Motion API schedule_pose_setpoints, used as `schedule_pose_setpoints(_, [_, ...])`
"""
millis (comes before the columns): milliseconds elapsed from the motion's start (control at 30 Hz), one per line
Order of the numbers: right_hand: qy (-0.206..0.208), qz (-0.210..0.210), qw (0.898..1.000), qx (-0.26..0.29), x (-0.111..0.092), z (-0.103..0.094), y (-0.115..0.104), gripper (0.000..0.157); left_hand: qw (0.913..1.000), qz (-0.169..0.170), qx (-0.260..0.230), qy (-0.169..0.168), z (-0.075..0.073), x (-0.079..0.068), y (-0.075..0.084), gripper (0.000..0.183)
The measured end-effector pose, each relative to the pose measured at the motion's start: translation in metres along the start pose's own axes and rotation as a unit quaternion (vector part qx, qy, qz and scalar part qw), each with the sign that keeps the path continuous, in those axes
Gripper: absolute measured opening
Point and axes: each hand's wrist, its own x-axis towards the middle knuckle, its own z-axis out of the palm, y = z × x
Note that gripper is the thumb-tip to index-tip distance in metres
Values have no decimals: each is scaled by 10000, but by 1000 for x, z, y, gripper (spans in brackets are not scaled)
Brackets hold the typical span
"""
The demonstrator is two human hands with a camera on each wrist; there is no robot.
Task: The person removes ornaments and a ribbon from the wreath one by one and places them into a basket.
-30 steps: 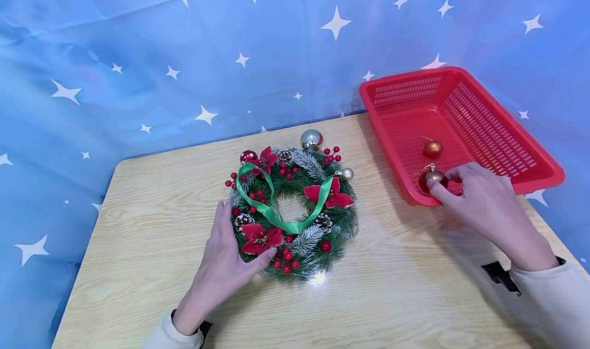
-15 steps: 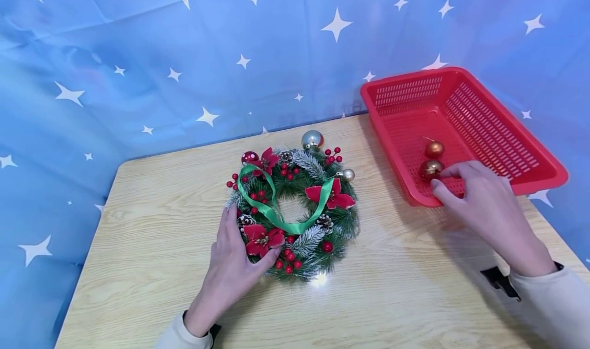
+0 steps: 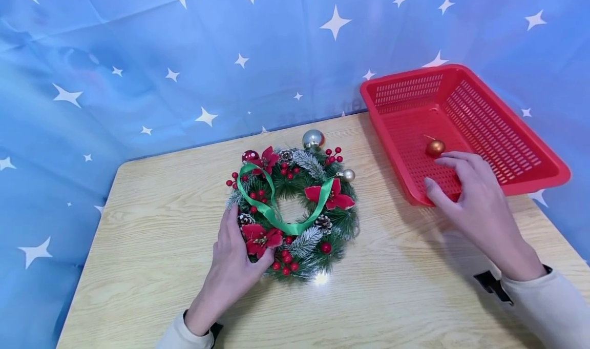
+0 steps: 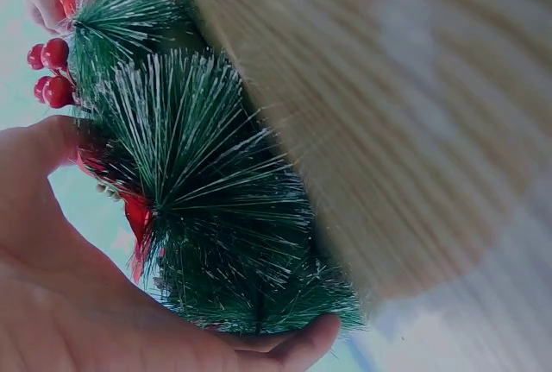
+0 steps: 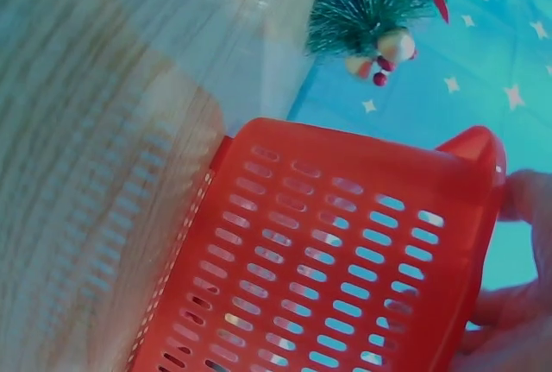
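Observation:
My left hand [image 3: 230,267] holds the near left edge of a Christmas wreath [image 3: 341,221], which lies on the table. Its thumb is by a red poinsettia while the fingers wrap the outer side; the left wrist view shows thumb and fingers [image 4: 302,346] around the green needles [image 4: 207,156]. A green ribbon [image 3: 295,228] lies across the wreath. My right hand [image 3: 479,205] is over the near side of a red plastic basket [image 3: 396,149], thumb and fingers apart. Just beyond its fingertips, a small copper-coloured bauble [image 3: 435,147] lies inside. Whatever lies beneath the palm is hidden.
A silver bauble [image 3: 313,138], a spotted red bauble [image 3: 250,156] and a small pale bauble [image 3: 348,175] sit at the wreath's edge. The basket stands at the table's [image 3: 152,226] back right, near a blue starry cloth [image 3: 230,41].
The larger brown bauble, first at my right fingertips and then lying by the small one, is out of sight. My right thumb and fingers have spread. The left hand stays on the wreath.

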Motion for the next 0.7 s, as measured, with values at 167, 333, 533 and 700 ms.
schedule_pose_setpoints(167, [1,13,10000,16,-2,0,-1,54,9999,46,-66,-93,-3,1,-3,115])
schedule_pose_setpoints(333, [-42,27,10000,33,-3,1,0,56,9996,179,-166,-141,-7,4,-6,114])
schedule_pose_setpoints(533, [-40,-84,9999,44,-4,1,-1,59,9990,177,-275,-308,-10,8,-9,114])
schedule_pose_setpoints(700, [-32,-169,9998,23,-5,2,-2,61,9976,180,-507,-432,-15,9,-12,115])
